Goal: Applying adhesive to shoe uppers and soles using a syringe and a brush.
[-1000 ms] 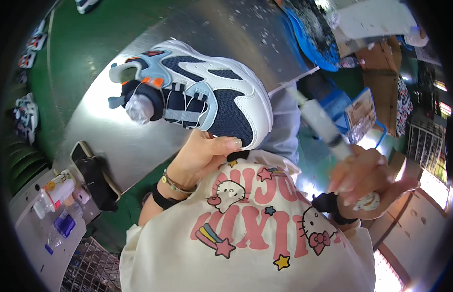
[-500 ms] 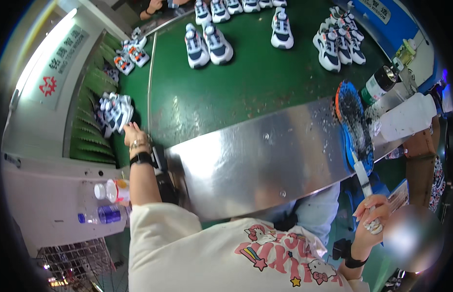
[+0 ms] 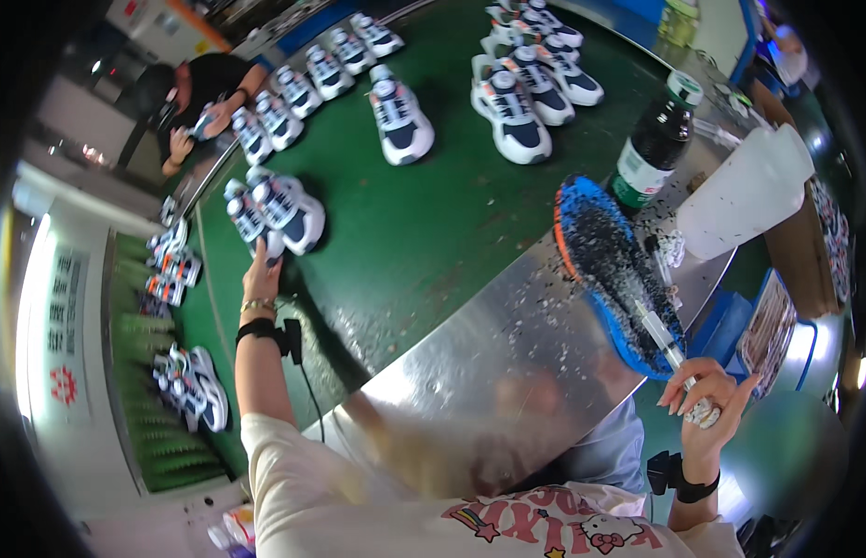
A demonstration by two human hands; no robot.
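My left hand [image 3: 263, 270] reaches out over the green belt, its fingers closed at the toe of a white and navy sneaker [image 3: 247, 216]. A matching sneaker [image 3: 292, 216] stands close against that one on its right. At the lower right my right hand [image 3: 707, 400] grips a slim white stick-like tool [image 3: 661, 339]; its tip points up-left over a blue insole-shaped tray [image 3: 582, 219] strewn with dark and white crumbs. Something white and crumpled [image 3: 701, 412] is tucked in the same hand.
Several sneakers line the belt's far edge, one sneaker [image 3: 400, 121] stands mid-belt, and a cluster [image 3: 512, 112] stands farther right. A dark bottle [image 3: 652, 149] and a white plastic jug [image 3: 749, 191] stand beside the blue tray. A co-worker [image 3: 205, 102] sits at the far left.
My view has swung to the right. My left hand has gone from the sneakers by the green curtain to the pair on the belt. The right hand still holds the white tool.
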